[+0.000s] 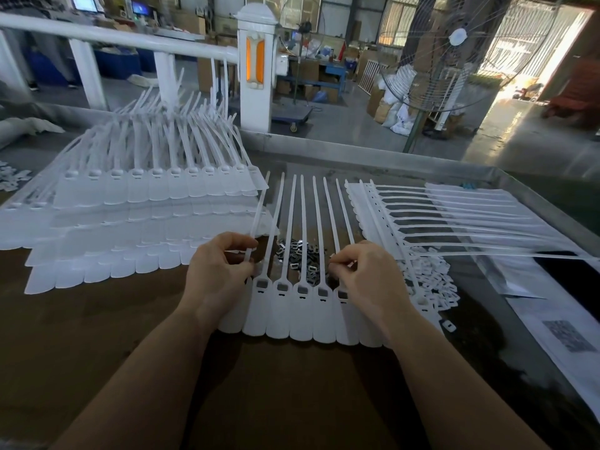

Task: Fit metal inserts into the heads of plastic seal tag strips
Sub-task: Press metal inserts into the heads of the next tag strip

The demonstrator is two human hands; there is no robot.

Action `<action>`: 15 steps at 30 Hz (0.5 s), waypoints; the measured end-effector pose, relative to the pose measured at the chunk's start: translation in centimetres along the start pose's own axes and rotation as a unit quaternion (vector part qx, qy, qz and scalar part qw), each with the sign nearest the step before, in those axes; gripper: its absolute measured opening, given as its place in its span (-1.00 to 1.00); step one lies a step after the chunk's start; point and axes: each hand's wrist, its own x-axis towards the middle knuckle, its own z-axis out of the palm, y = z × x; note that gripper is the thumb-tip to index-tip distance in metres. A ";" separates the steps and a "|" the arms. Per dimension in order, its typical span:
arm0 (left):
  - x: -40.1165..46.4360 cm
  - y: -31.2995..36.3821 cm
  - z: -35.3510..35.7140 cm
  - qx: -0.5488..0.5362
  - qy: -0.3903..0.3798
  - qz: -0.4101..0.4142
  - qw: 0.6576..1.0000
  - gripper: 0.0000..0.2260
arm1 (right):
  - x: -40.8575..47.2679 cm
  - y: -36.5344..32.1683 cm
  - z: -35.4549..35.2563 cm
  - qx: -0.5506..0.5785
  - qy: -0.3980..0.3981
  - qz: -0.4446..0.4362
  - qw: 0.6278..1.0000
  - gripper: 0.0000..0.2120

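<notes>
A joined row of white plastic seal tag strips [302, 323] lies on the table in front of me, tails pointing away. Several heads [302, 290] show dark metal inserts in their square pockets. A heap of loose dark metal inserts [300, 253] sits just behind the heads, between the tails. My left hand [217, 274] pinches the leftmost strip's tail near its head. My right hand [367, 274] hovers over the right end of the row, fingertips pinched together on something small that I cannot make out.
Stacked rows of seal strips [130, 222] cover the table's left. Another stack [454, 222] lies at the right with tails pointing right. Small white plastic pieces [431, 284] are heaped by my right hand. Printed papers [558, 336] lie at the right edge. A standing fan [454, 43] rises beyond the metal table rim.
</notes>
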 end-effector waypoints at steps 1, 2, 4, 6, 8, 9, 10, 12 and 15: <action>0.0 0.0 0.0 -0.001 0.000 -0.001 1.000 -0.75 | 0.0 0.0 0.0 0.000 0.002 -0.002 1.000 -0.91; 0.0 0.0 0.0 -0.001 0.000 -0.002 1.000 -0.75 | -0.1 0.1 0.0 0.000 0.004 -0.003 1.000 -0.91; 0.0 0.0 0.0 0.000 0.002 -0.001 1.000 -0.74 | -0.1 0.1 0.0 -0.004 0.011 -0.008 1.000 -0.92; 0.0 0.0 0.0 0.003 0.002 0.003 1.000 -0.75 | -0.3 0.2 0.0 -0.010 0.025 -0.015 1.000 -0.92; 0.0 -0.1 0.0 0.004 0.001 0.006 1.000 -0.75 | -0.5 0.2 -0.1 -0.012 0.043 -0.026 0.999 -0.91; 0.0 -0.1 0.1 0.004 0.002 0.005 1.000 -0.75 | -0.6 0.2 -0.1 -0.010 0.052 -0.034 0.998 -0.89; 0.1 -0.2 0.1 0.004 0.003 0.005 1.000 -0.74 | -0.6 0.2 -0.1 -0.006 0.059 -0.041 0.997 -0.88; 0.1 -0.3 0.1 0.006 0.005 0.003 1.000 -0.74 | -0.6 0.1 -0.1 0.005 0.069 -0.048 0.996 -0.87; 0.0 -0.3 0.1 0.010 0.004 0.006 1.000 -0.75 | -0.7 0.0 -0.4 0.031 0.082 -0.046 0.995 -0.87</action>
